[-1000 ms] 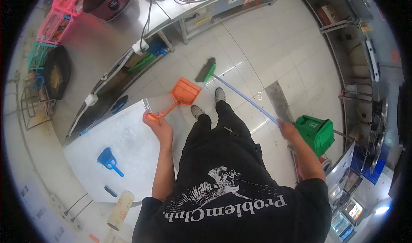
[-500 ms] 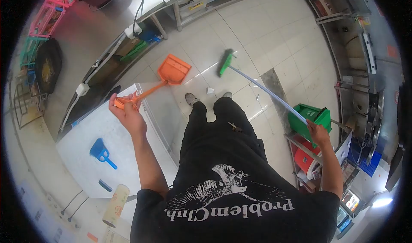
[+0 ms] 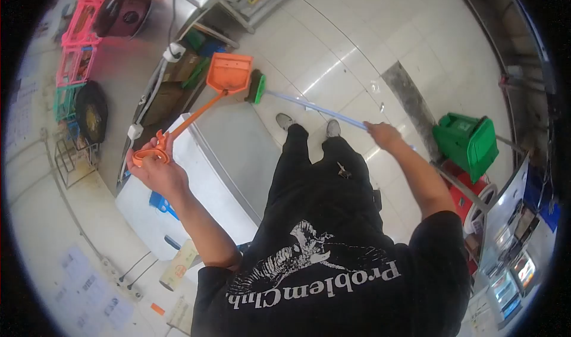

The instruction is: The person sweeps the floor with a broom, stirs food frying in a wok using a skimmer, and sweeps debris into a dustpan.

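My left hand (image 3: 156, 169) is closed around the looped end of the orange dustpan's (image 3: 229, 69) long handle. The pan hangs out ahead of me, its wide edge facing away. My right hand (image 3: 383, 136) grips the pale blue shaft of a broom (image 3: 333, 114). The broom's green head with dark bristles (image 3: 256, 87) is close beside the pan's right side; whether they touch I cannot tell. A small white scrap (image 3: 310, 106) shows by the shaft, above my shoes.
A white cabinet (image 3: 232, 138) stands at my left, with a blue brush (image 3: 163, 204) on top. On the right are a green bin (image 3: 467, 143) and a metal rack. A counter with a rice cooker (image 3: 124, 14) runs along the upper left. A dark strip (image 3: 407, 93) crosses the tiled floor.
The broom head has moved left, close to the dustpan. My right hand has come inward and left with the shaft. The view has shifted, and the dustpan appears higher and further left.
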### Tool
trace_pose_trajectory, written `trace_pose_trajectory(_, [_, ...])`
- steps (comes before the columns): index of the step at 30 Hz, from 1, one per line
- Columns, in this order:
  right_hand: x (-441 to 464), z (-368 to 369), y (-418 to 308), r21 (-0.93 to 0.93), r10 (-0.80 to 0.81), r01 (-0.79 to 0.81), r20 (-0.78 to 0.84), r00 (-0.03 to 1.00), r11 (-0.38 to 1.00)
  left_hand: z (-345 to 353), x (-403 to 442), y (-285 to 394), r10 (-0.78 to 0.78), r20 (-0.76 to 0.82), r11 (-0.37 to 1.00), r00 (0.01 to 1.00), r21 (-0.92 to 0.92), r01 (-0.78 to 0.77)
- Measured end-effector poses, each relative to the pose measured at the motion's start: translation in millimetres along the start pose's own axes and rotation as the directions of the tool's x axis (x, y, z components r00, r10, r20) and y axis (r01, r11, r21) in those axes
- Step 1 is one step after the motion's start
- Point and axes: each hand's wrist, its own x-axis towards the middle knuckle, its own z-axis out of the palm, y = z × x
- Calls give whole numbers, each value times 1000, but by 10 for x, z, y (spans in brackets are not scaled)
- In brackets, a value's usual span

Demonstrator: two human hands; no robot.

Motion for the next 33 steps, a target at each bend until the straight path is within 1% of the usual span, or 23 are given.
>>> trace_pose_trajectory(1, [-142,42,292,-1,51,-51,18,999,999,-5,-42,-41,24,-13,1000,1000,-13,-24])
trace_pose_trajectory(3, [-462,165,971,-129,42,-50,-68,997,990,16,-141,-79,21,-12,999,1000,-31,-21])
trace_pose_trajectory(5, [-956,-96,1407,-123,167,-169,-24,986,978,88,-257,-79,30,-32,999,999,38,-29])
trace_pose_trajectory(7, [-1404,-97,1984,-200,221,-233,-79,972,952,152,-381,-64,33,-39,998,999,61,-31])
trace_pose_trajectory(8, [-1601,-16,2387,-169,267,-294,-163,950,941,180,-438,-47,9,-58,1000,998,23,-7])
trace_pose_trajectory(10, [-1950,-17,2704,-123,323,-362,-256,911,924,234,-518,-15,-14,-64,1000,998,-29,12])
trace_pose_trajectory(12, [-2479,-361,2723,-275,301,-341,-177,937,899,272,-609,10,-86,-97,995,992,-52,81])
trace_pose_trajectory(13, [-2622,-355,2820,-269,312,-355,-191,931,895,297,-644,-6,-85,-87,995,993,-68,80])
trace_pose_trajectory(15, [-2887,-325,3035,-328,282,-356,-252,926,875,312,-715,-84,-101,-102,995,990,-7,101])
trace_pose_trajectory(16, [-3022,-403,2981,-322,287,-366,-268,920,873,332,-748,-112,-127,-109,992,986,-5,128])
trace_pose_trajectory(17, [-3178,-493,2899,-279,260,-342,-293,920,897,335,-770,-162,-121,-101,993,987,-18,120])
trace_pose_trajectory(18, [-3305,-524,2841,-238,232,-315,-320,919,919,334,-790,-216,-143,-98,990,985,-4,143])
trace_pose_trajectory(19, [-3403,-463,2877,-232,236,-323,-336,912,918,366,-807,-239,-164,-96,986,982,8,165])
trace_pose_trajectory(21, [-3582,-301,2982,62,327,-324,-302,896,944,427,-828,-303,-170,-87,985,982,-7,170])
trace_pose_trajectory(22, [-3595,-267,2878,64,330,-327,-316,890,943,442,-813,-345,-194,-81,981,978,-9,194])
trace_pose_trajectory(23, [-3578,-208,2735,134,304,-275,-332,893,952,452,-804,-379,-219,-73,976,973,-9,219])
trace_pose_trajectory(25, [-3323,40,2670,220,282,-221,-306,909,950,510,-771,-459,-219,-48,976,974,-19,219])
trace_pose_trajectory(26, [-3042,261,2676,242,285,-224,-255,924,944,501,-692,-565,-223,-33,975,974,-7,223])
trace_pose_trajectory(28, [-2413,329,2291,372,222,-82,-353,909,925,552,-581,-730,-234,-3,972,972,-3,234])
trace_pose_trajectory(29, [-2033,288,2074,417,198,-30,-365,910,908,601,-528,-776,-228,1,974,974,-7,228])
trace_pose_trajectory(30, [-1570,368,1959,372,113,102,-513,851,922,654,-479,-812,-237,11,971,971,11,237])
trace_pose_trajectory(31, [-1047,383,1855,432,127,101,-467,875,896,730,-420,-843,-244,19,970,970,24,243])
trace_pose_trajectory(33, [-69,353,1594,427,92,212,-589,803,879,851,-271,-905,-247,55,969,967,6,247])
